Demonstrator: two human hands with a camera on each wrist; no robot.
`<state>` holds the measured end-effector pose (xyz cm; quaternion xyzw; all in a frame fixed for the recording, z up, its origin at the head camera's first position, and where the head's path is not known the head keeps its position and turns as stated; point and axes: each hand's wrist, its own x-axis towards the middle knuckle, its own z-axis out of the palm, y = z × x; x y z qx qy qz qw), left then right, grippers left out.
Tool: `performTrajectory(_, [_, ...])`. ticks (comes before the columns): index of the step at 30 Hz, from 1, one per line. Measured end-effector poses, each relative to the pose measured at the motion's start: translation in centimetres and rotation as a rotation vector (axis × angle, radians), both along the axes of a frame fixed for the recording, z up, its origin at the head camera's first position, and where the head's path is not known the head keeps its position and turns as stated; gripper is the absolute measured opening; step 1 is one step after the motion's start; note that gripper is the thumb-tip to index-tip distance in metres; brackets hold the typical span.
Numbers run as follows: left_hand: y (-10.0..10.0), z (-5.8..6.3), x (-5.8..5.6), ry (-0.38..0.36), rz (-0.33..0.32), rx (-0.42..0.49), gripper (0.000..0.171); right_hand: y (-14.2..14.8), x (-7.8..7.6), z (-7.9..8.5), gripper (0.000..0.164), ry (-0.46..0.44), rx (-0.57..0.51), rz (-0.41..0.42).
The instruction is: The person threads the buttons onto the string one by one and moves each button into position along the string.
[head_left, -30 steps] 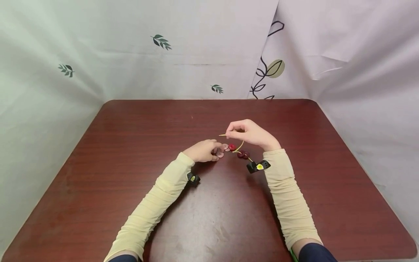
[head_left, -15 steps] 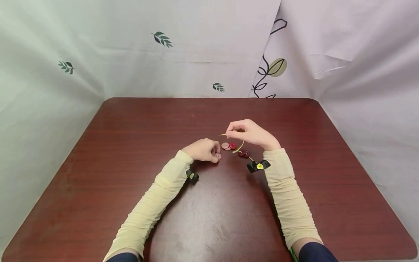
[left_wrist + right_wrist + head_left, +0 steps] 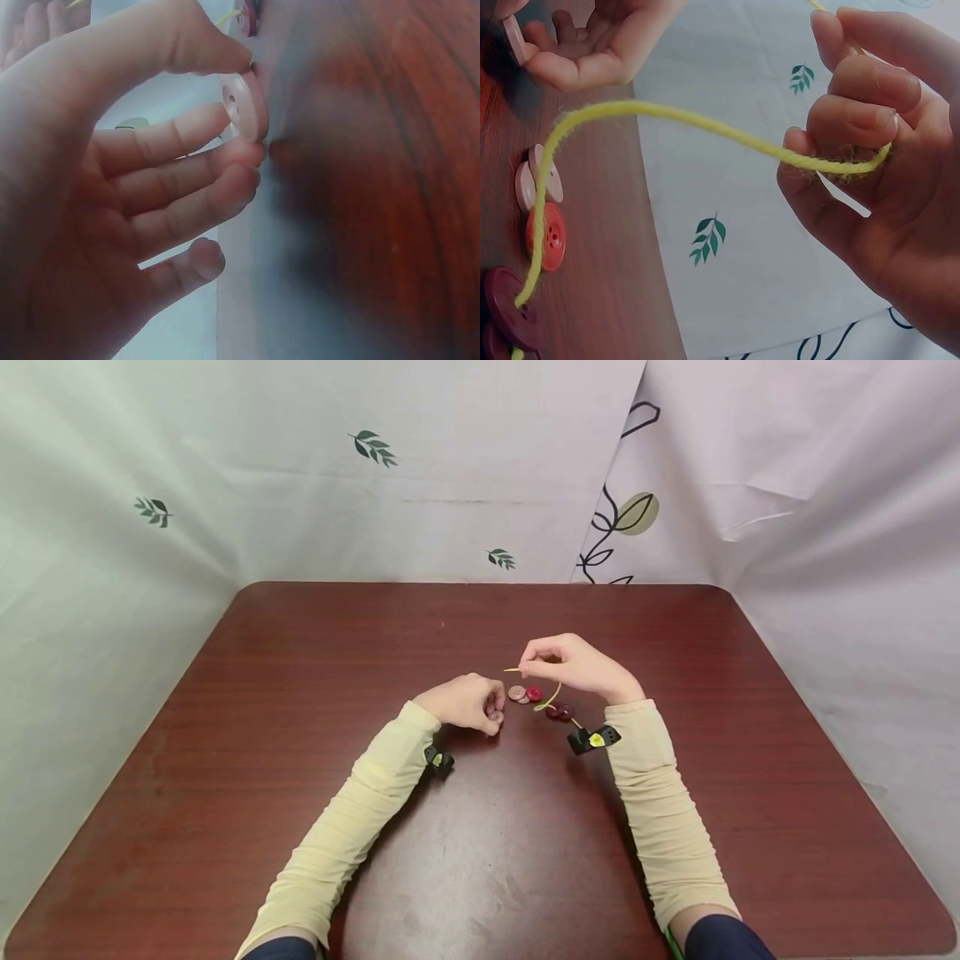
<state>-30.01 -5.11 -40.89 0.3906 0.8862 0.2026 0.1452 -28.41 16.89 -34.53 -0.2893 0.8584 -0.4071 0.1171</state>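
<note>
While right hand [image 3: 576, 667] pinches yellow yarn [image 3: 637, 108], tip leftward, left hand [image 3: 459, 700] grips pink button [image 3: 250, 109] left of red button [image 3: 534, 694].

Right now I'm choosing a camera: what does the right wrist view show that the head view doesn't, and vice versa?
Only the right wrist view clearly shows the yellow string entering a hole in a dark red button and holes in the bright red button.
Only the head view shows the sleeves and black wrist cameras.
Both show the left hand pinching a pale pink button, the right hand holding the string, and two overlapping pale buttons.
</note>
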Motion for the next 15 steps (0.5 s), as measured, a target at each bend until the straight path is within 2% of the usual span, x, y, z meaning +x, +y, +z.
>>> performTrajectory(3, [-0.1, 0.3, 0.0, 0.023, -0.017, 0.012, 0.014, 0.1, 0.0, 0.0, 0.01, 0.009, 0.004, -0.005])
performTrajectory(10, [-0.5, 1.7, 0.3, 0.126, -0.071, 0.118, 0.007, 0.4, -0.2, 0.0, 0.01, 0.019, 0.009, -0.015])
performTrajectory(15, [-0.7, 2.6, 0.5, 0.085, -0.068, 0.197, 0.015, 0.4, -0.1, 0.1, 0.013, 0.021, 0.01, -0.015])
